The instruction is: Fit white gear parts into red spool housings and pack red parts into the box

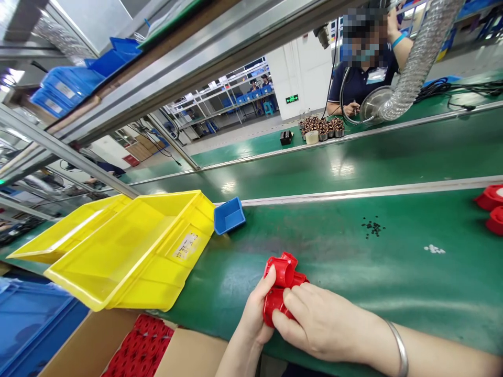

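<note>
A red plastic part [281,271] with several round, cup-like sections is held above the near edge of the green bench. My left hand [255,309] grips it from the left, thumb laid along an upper section. My right hand [320,319], with a metal bangle at the wrist, has its fingers curled against the lower right of the same red part. Whatever those fingertips pinch there is hidden. Whether the red sections form one piece or several pressed together, I cannot tell.
Yellow bins [133,251] and a small blue tray [230,215] stand left. Below, a cardboard box [196,353] holds red parts. Small black pieces [373,228], white pieces [434,249] and red parts [495,220] lie right. Across the bench, a person [365,68] sits beside copper-wound parts [322,128].
</note>
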A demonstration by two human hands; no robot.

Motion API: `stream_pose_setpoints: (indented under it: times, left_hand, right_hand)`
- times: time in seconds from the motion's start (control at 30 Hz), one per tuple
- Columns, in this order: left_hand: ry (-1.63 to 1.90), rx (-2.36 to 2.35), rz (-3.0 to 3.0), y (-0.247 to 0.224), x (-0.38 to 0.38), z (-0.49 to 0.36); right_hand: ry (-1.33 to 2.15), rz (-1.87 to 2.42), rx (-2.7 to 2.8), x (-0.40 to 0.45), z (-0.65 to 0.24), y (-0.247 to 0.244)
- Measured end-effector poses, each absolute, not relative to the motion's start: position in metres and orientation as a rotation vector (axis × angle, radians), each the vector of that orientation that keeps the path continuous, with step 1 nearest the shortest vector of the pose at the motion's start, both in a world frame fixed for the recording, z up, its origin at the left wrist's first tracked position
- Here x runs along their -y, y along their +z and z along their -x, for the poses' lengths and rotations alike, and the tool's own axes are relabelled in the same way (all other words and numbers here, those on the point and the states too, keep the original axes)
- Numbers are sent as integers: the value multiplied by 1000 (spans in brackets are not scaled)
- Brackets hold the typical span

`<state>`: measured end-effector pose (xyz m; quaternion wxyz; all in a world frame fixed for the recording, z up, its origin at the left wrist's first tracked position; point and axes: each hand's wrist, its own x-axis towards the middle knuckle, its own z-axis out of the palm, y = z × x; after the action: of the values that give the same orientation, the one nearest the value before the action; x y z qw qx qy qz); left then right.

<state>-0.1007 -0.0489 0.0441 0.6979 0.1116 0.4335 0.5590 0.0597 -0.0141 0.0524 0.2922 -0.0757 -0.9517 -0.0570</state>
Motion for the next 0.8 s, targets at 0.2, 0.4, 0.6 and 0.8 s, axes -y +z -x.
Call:
stream_pose_setpoints:
  times: [0.2,0.4,0.6,0.8]
  left_hand:
    - [1287,-1033,-458,46,52,101]
    - [1307,-1066,-392,49,46,108]
    - [1322,-1154,-482,46,44,95]
    - [1332,-1191,-625,39,35,91]
  right_hand:
    - [320,250,2638,11,-64,53]
    - [117,322,2560,14,-57,47]
    - [-39,435,2625,18,-54,40]
    - [331,404,2482,4,-56,30]
